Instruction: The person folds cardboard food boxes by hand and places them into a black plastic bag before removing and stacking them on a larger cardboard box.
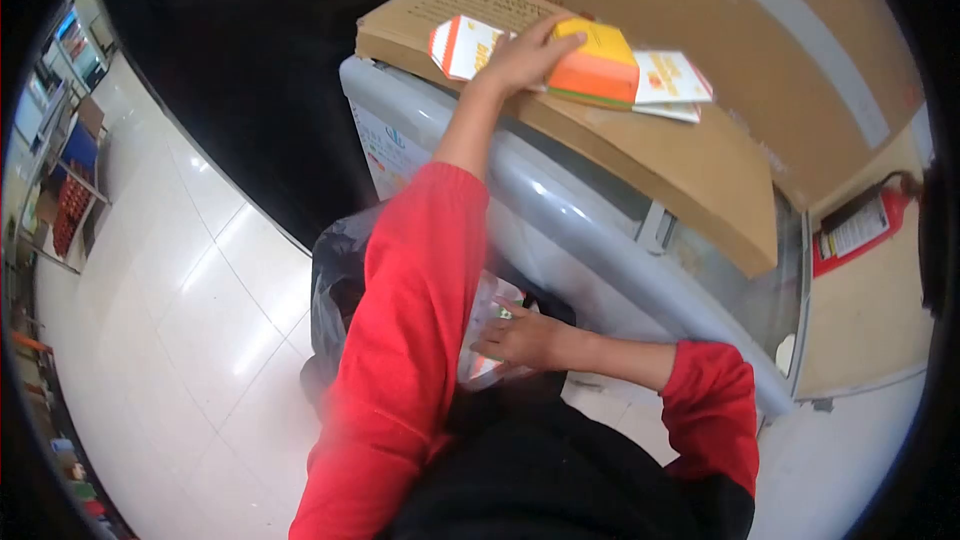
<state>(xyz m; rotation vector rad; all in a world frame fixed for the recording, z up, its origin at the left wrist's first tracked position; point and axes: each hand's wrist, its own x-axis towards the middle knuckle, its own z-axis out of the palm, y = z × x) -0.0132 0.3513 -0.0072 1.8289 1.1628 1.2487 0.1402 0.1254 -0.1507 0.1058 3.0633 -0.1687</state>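
Observation:
My left hand [525,57] reaches across to a yellow and orange paper carton [600,58], its fingers closed over the near end. White flaps with orange print [672,77] stick out on both sides of the carton, which rests on a large flat cardboard box [640,155]. Lower down, my right hand [525,340] lies with fingers apart on a clear plastic bag [482,325] holding white printed pieces. The left sleeve hides part of that bag.
The cardboard box lies across a grey-rimmed chest freezer [560,195] with a glass top. Another cardboard sheet [690,30] stands behind it. A dark plastic bag [335,260] is beside my left arm. A red-edged sign [858,233] hangs at right; shelves [75,190] stand far left.

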